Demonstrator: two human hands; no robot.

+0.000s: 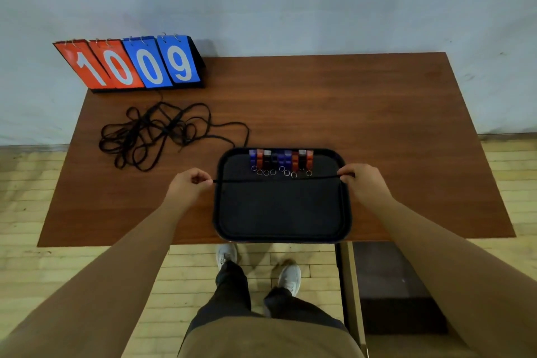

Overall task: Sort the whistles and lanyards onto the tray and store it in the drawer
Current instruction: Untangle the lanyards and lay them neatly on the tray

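- Head view: a dark tray (279, 212) sits at the near edge of the wooden table (363, 102), right of its middle, with its near rim at the table's edge.
- A row of red, blue and black whistles (280, 160) lines the tray's far rim, key rings pointing toward the person.
- The left hand (190, 182) hovers just outside the tray's left rim, fingers curled and pinching one end of a black lanyard (276, 179).
- The right hand (361, 182) pinches the other end over the right rim, so the cord runs taut across the tray just nearer than the whistles.
- A tangled pile of lanyards (157, 134) lies toward the table's far left corner, in front of a flip scoreboard (130, 64).
- Step in hand, as I judge it: laying the first lanyard straight on the tray.
- Next move calls for lowering both ends evenly and letting go without disturbing the rings.
- A dark opening (389, 285) below the near right corner may be the drawer; I cannot tell.
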